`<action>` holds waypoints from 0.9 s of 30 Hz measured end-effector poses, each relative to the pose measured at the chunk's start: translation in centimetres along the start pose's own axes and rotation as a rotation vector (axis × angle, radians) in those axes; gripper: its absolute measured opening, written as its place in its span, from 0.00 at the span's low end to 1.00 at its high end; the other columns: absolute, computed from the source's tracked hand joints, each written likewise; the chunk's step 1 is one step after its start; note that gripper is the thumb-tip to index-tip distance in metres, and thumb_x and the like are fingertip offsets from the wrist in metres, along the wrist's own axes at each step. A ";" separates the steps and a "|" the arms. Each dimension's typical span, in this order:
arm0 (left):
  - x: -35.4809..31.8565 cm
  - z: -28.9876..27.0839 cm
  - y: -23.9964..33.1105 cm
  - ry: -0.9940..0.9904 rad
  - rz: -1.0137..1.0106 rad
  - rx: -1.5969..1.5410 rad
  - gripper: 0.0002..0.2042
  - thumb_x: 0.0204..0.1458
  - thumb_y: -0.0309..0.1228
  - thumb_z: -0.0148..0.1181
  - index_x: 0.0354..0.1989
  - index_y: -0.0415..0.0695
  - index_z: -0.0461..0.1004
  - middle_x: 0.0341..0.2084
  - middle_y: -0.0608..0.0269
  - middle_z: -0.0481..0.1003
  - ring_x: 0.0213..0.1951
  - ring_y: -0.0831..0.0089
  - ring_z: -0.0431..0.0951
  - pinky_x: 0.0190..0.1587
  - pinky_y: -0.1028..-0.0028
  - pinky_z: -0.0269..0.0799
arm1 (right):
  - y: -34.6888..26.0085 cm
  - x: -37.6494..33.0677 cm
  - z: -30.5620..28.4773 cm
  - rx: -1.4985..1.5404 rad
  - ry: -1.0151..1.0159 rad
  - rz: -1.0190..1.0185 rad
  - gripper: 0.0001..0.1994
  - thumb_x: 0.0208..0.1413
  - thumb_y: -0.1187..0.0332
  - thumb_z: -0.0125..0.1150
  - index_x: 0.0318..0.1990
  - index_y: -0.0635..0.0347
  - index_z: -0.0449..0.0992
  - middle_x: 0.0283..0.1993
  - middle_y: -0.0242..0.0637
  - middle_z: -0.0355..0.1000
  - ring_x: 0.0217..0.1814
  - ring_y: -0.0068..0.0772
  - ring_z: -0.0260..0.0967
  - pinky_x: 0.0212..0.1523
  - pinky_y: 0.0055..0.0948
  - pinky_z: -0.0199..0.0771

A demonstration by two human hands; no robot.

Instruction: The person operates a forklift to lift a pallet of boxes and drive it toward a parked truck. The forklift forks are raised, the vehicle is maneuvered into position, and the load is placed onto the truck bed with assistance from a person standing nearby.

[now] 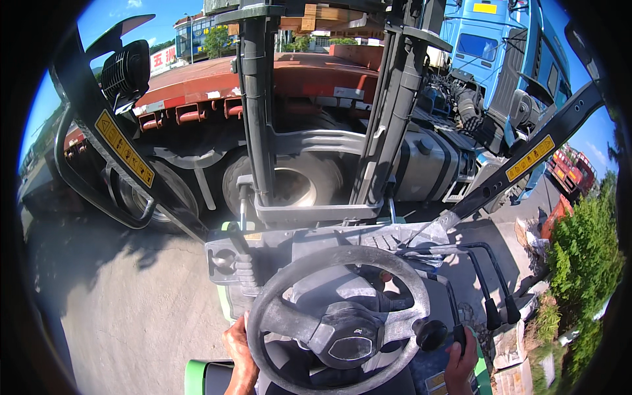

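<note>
I sit at the controls of a forklift. My left hand point(239, 347) is closed at the left side of the grey, dusty steering wheel point(266, 294), with its fingers partly hidden by the rim. A round black spinner knob point(432, 334) sits on the wheel's right side. Just right of it, my right hand point(462, 359) wraps round the black grip of the nearest control lever point(450, 293). Two more bent black levers point(498, 266) stand farther right, untouched. Ahead rises the dark mast point(258, 105), with a wooden pallet point(322, 18) partly visible at its top.
A red flatbed trailer point(309, 76) with large wheels point(289, 184) stands across the front, coupled to a blue truck cab point(484, 49). Slanting cab posts point(125, 148) frame both sides. Green bushes point(586, 257) and rubble line the right; concrete ground point(131, 296) lies left.
</note>
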State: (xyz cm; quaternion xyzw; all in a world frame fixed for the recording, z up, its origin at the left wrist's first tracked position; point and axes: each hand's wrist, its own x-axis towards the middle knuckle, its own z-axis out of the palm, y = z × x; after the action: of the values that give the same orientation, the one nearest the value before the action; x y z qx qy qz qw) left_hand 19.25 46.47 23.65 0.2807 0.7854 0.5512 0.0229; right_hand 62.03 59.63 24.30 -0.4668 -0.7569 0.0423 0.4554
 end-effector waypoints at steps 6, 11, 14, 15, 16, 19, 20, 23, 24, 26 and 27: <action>-0.3 0.1 0.1 0.013 -0.008 -0.015 0.21 0.69 0.40 0.56 0.27 0.36 0.76 0.14 0.68 0.68 0.23 0.81 0.63 0.24 0.69 0.60 | 0.2 0.1 0.0 0.007 0.002 -0.016 0.21 0.69 0.67 0.52 0.62 0.75 0.69 0.39 0.50 0.74 0.23 0.37 0.74 0.26 0.34 0.75; -0.2 0.0 -0.1 0.005 -0.007 0.009 0.22 0.70 0.41 0.56 0.28 0.35 0.77 0.15 0.69 0.69 0.24 0.82 0.65 0.24 0.70 0.61 | 0.1 0.4 -0.7 0.001 -0.057 0.075 0.21 0.69 0.67 0.53 0.62 0.75 0.69 0.45 0.54 0.75 0.38 0.49 0.77 0.40 0.41 0.77; -0.3 0.1 -0.2 -0.024 -0.082 -0.078 0.22 0.69 0.42 0.56 0.30 0.34 0.78 0.16 0.69 0.72 0.25 0.82 0.66 0.25 0.71 0.63 | -0.4 1.9 -1.0 0.018 -0.041 0.092 0.20 0.69 0.66 0.53 0.61 0.74 0.70 0.49 0.56 0.74 0.48 0.56 0.76 0.50 0.43 0.76; -0.3 0.2 -0.2 -0.019 -0.053 -0.101 0.22 0.69 0.42 0.56 0.30 0.33 0.79 0.16 0.70 0.72 0.25 0.82 0.67 0.25 0.71 0.64 | -0.6 2.7 -1.0 0.064 -0.024 0.095 0.20 0.69 0.66 0.54 0.61 0.73 0.71 0.51 0.57 0.74 0.52 0.58 0.75 0.54 0.44 0.75; -0.3 0.3 -0.1 -0.008 -0.046 -0.103 0.22 0.69 0.42 0.56 0.31 0.33 0.79 0.17 0.70 0.73 0.25 0.83 0.67 0.25 0.72 0.64 | -0.8 3.7 -1.0 0.068 -0.025 0.109 0.20 0.69 0.66 0.54 0.61 0.73 0.71 0.51 0.57 0.74 0.53 0.58 0.74 0.55 0.44 0.74; -0.2 0.3 -0.2 -0.025 -0.046 -0.081 0.23 0.70 0.43 0.56 0.31 0.32 0.79 0.17 0.70 0.74 0.25 0.83 0.68 0.26 0.73 0.65 | -2.1 6.8 -0.6 0.098 0.042 0.049 0.19 0.68 0.66 0.55 0.60 0.72 0.71 0.53 0.56 0.74 0.56 0.58 0.73 0.57 0.45 0.73; -0.2 0.2 -0.3 -0.029 -0.040 -0.065 0.23 0.70 0.43 0.56 0.31 0.32 0.79 0.17 0.70 0.74 0.25 0.83 0.68 0.26 0.73 0.65 | -2.7 7.5 -0.5 0.052 0.086 -0.027 0.19 0.68 0.66 0.55 0.59 0.71 0.72 0.53 0.56 0.74 0.56 0.57 0.72 0.57 0.45 0.73; -0.2 0.2 -0.4 -0.042 -0.120 -0.057 0.17 0.67 0.35 0.57 0.31 0.32 0.79 0.19 0.71 0.75 0.26 0.83 0.68 0.28 0.74 0.66 | -5.2 7.3 -0.4 0.012 0.168 -0.151 0.17 0.66 0.66 0.56 0.56 0.70 0.73 0.54 0.54 0.73 0.58 0.54 0.71 0.58 0.45 0.73; -0.1 0.3 -0.4 -0.036 -0.113 -0.093 0.15 0.65 0.32 0.57 0.31 0.32 0.78 0.20 0.71 0.74 0.27 0.83 0.68 0.28 0.74 0.66 | -6.0 6.6 -0.5 0.016 0.189 -0.174 0.16 0.66 0.67 0.56 0.55 0.70 0.74 0.55 0.54 0.73 0.59 0.53 0.71 0.58 0.45 0.73; -0.3 0.5 -0.6 -0.030 -0.096 -0.161 0.10 0.61 0.27 0.57 0.30 0.32 0.78 0.21 0.71 0.74 0.28 0.83 0.68 0.28 0.75 0.66 | -7.9 4.5 -0.3 0.148 0.087 -0.274 0.13 0.63 0.70 0.60 0.52 0.67 0.75 0.52 0.51 0.75 0.55 0.49 0.73 0.55 0.44 0.76; -0.3 0.6 -0.8 -0.042 -0.142 -0.231 0.08 0.58 0.25 0.56 0.30 0.33 0.77 0.21 0.72 0.74 0.28 0.83 0.68 0.28 0.75 0.65 | -9.0 3.1 0.0 0.144 0.047 -0.312 0.17 0.61 0.68 0.63 0.55 0.66 0.75 0.61 0.54 0.69 0.62 0.54 0.69 0.62 0.48 0.70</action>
State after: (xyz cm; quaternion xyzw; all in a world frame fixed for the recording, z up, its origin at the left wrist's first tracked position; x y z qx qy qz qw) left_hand 19.37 46.66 22.66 0.2313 0.7341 0.6288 0.1105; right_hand 55.55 56.91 30.75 -0.3107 -0.8044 0.0142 0.5061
